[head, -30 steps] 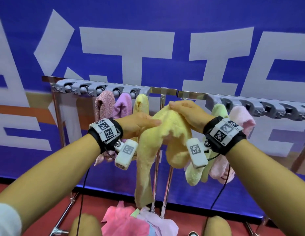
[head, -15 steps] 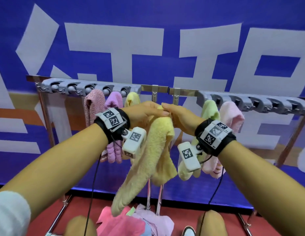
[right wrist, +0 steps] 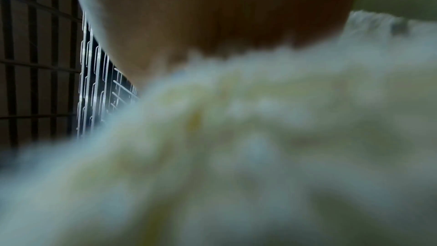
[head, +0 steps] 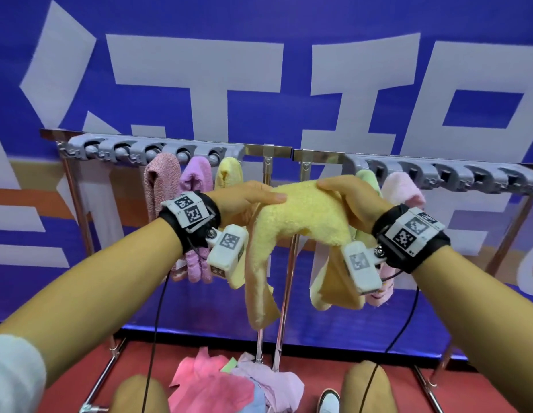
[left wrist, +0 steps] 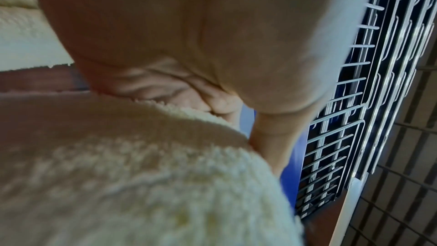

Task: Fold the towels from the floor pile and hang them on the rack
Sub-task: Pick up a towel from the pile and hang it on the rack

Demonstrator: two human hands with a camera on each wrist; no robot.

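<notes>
Head view, left hand (head: 247, 201) and right hand (head: 347, 201) both clamped on yellow towel (head: 304, 219), forearms converging before rack (head: 277, 150)

Both hands, left hand (head: 247, 201) and right hand (head: 348, 198), apparently grip yellow towel (head: 304, 216) (ends drooping) before rack (head: 268, 150).

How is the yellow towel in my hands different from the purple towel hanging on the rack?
The yellow towel is held in the air by the left hand and right hand; the purple towel hangs from a grey clip on the rack. The yellow towel spreads sideways, ends drooping unevenly; the purple towel hangs straight and narrow. Both look fluffy.
</notes>
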